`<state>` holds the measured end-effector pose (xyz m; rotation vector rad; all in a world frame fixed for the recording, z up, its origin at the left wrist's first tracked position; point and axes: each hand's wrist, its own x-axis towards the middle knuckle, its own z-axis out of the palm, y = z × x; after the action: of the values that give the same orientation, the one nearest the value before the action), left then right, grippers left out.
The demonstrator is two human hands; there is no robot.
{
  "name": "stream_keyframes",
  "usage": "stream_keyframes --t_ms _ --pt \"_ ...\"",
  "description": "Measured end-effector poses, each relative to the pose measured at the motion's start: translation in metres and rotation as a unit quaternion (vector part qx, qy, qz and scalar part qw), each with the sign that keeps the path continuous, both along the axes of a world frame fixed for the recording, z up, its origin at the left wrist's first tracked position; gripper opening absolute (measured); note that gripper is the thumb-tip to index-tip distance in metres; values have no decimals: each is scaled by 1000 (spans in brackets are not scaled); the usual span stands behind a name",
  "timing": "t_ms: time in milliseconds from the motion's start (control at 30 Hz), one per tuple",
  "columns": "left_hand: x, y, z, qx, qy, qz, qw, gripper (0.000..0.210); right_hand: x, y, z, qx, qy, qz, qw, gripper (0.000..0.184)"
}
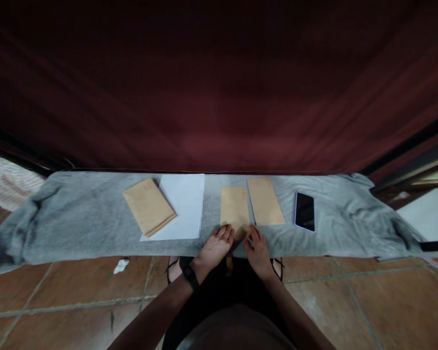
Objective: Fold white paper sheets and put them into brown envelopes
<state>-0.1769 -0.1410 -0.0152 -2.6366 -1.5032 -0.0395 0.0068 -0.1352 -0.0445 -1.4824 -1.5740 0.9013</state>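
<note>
A brown paper envelope (234,206) lies upright before me on the grey cloth, its small red print at the upper right. My left hand (219,244) grips its near left corner, fingers pressed together on the paper. At the near right corner, my right hand (257,249) holds the edge between thumb and fingers. The near end between the hands is shadowed and partly hidden. Just right of it lies a second brown envelope (265,201), slightly tilted and apart from my fingers.
White paper sheets (188,206) lie to the left, partly under a stack of brown envelopes (149,206). A phone (304,211) with a dark screen rests at the right. A dark red curtain (219,97) hangs behind the narrow cloth-covered surface (83,214). Crumpled white paper (121,266) lies on the tiled floor.
</note>
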Motion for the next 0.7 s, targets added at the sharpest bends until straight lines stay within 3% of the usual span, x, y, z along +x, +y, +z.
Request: stream_keyframes --t_ms 133,233,300,400,500,600,700 --pt "2 0 9 6 17 -5 1000 49 5 6 8 -87 137 -62 985 45" --pt "0 -4 16 6 4 12 1000 44 11 7 17 -173 277 -122 937 43" --pt "0 -7 21 9 -9 31 999 40 14 3 26 -232 382 -102 889 38" --pt "9 -12 26 25 -29 47 998 37 10 -5 39 -302 464 -10 833 35" --pt "27 -16 25 31 -37 28 998 33 -1 -8 45 -298 446 2 844 34" --pt "45 -16 23 33 -37 4 999 32 -8 -1 42 -246 423 -57 870 25" --pt "52 -15 21 64 -71 2 995 29 2 13 38 -214 434 -103 869 27"
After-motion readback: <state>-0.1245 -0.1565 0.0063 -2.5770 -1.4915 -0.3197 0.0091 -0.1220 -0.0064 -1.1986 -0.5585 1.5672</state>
